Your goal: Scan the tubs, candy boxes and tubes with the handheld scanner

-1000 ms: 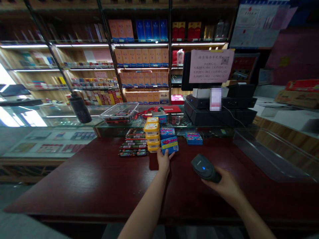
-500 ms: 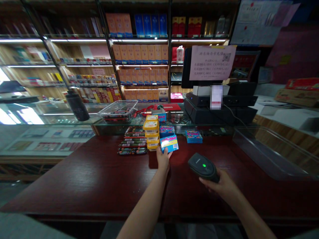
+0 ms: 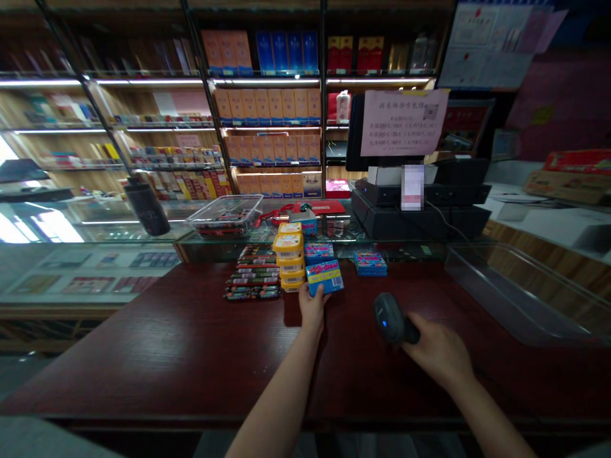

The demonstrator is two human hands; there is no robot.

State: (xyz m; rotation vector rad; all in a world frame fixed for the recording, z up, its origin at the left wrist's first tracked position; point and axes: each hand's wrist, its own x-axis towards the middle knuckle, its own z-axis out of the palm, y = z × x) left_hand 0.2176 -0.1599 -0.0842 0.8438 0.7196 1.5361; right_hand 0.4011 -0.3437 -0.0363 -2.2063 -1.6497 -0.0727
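Note:
My left hand [image 3: 312,308] grips a blue packet [image 3: 324,277] with pink lettering and a yellow band by its lower left edge. Right beside it stands a stack of yellow tubs [image 3: 290,259]. Behind the held packet are more blue packets [image 3: 319,251] of the same look. In my right hand [image 3: 436,346] is a dark barcode scanner [image 3: 389,318] with a small blue light, its head tilted and held over the table. A separate small pile of blue packets [image 3: 370,263] lies to the right of the held one.
Rows of dark, tube-like packs [image 3: 252,273] lie left of the tubs. A clear bin [image 3: 515,299] stands at the right, a clear box [image 3: 224,216] on the glass ledge. Behind are a monitor with a pink notice [image 3: 403,124] and a dark bottle [image 3: 147,205].
The scanner has turned and tilted in my right hand, and its light has gone from green to blue. The held packet has tipped slightly and lost its bright glare.

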